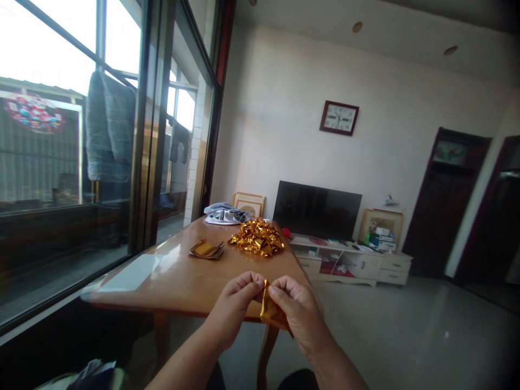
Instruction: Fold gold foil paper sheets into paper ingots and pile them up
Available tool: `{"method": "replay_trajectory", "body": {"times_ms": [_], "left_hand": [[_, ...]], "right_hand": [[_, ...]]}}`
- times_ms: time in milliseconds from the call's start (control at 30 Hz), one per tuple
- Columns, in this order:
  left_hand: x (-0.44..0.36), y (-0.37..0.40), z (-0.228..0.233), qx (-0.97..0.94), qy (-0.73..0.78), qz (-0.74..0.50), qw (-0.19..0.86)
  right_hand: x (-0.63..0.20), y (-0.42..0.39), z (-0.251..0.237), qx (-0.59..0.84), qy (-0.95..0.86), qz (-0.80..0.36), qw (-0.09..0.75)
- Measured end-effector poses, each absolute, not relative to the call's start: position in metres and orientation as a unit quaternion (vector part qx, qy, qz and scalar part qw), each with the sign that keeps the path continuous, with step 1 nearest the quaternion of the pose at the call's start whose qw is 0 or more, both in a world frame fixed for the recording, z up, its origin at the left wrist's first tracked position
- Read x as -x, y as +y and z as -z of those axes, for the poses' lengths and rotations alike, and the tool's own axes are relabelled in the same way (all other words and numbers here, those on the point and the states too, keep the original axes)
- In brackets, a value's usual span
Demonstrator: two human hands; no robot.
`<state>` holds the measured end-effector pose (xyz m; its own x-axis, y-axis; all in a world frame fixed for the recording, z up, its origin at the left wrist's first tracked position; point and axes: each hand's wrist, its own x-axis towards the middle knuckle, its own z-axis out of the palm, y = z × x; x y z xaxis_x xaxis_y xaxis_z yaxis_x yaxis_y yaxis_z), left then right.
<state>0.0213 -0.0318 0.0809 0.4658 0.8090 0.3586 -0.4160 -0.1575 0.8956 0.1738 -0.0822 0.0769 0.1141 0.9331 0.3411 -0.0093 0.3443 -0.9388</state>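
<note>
Your left hand [235, 306] and right hand [298, 311] meet just off the near edge of the bench [179, 276], fingertips pinching one gold foil sheet [271, 310] between them — it hangs down from the pinch, its long axis close to upright, nearer your right palm. Farther along the bench, left of middle, lies a flat stack of gold sheets [206, 249]. Beyond it, toward the far right edge, sits the heap of folded gold pieces [257, 236] — well apart from both hands.

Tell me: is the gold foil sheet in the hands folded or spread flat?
Folded. The gold foil sheet is creased and bunched, pinched between the left hand and right hand.
</note>
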Motion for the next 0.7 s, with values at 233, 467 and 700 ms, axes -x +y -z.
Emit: {"method": "replay_trajectory", "body": {"times_ms": [233,467,700], "left_hand": [[-0.022,-0.031,-0.069,-0.617,0.233,-0.581,0.477],[-0.024,-0.034,-0.064,-0.674,0.275,-0.602,0.328],[-0.022,-0.032,-0.060,-0.663,0.291,-0.607,0.329]], "right_hand": [[-0.173,-0.073,-0.070,0.468,-0.552,-0.292,0.625],[-0.165,-0.074,-0.070,0.466,-0.581,-0.250,0.618],[-0.162,-0.073,-0.067,0.493,-0.612,-0.150,0.600]]}}
